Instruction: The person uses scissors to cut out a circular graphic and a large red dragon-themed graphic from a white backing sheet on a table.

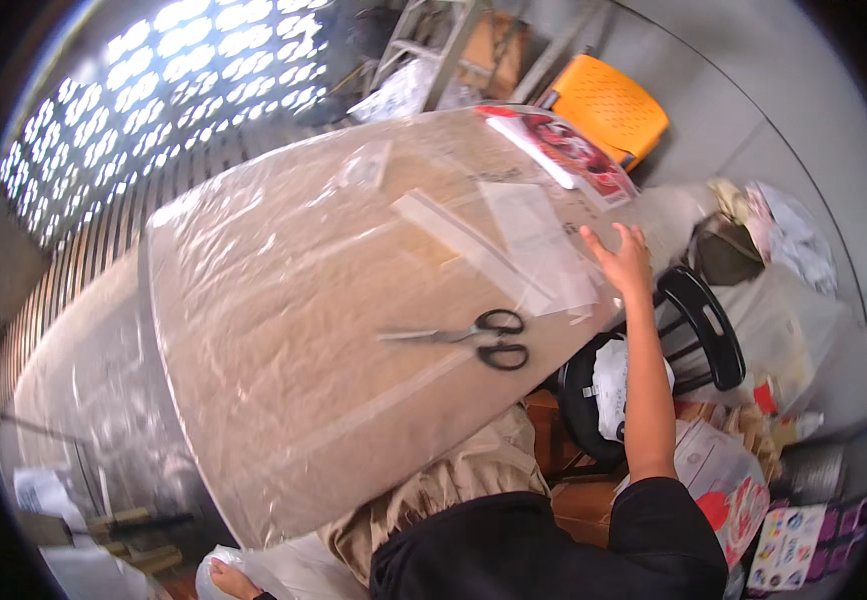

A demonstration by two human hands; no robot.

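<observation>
Head view: right hand (622,258) — fingers spread wide — just beside translucent white sheets (529,222) at right of plastic-covered table (264,400). Black-handled scissors (454,336) lie on table, blades pointing left. Left hand (233,580) by white plastic bag (299,570), grip unclear.

Clear, glossy plastic film (254,290) covers the worktop (354,430), creased and shiny toward its far left corner, over matt brown, cardboard-like material. The scissors (466,337) have grey metal blades and smooth black plastic handles. Near the right edge, a pale strip (472,248) and a thin sheet (534,225) look smooth, paper or plastic unclear. Beyond the far right corner, the orange chair (609,105) is perforated plastic.
</observation>
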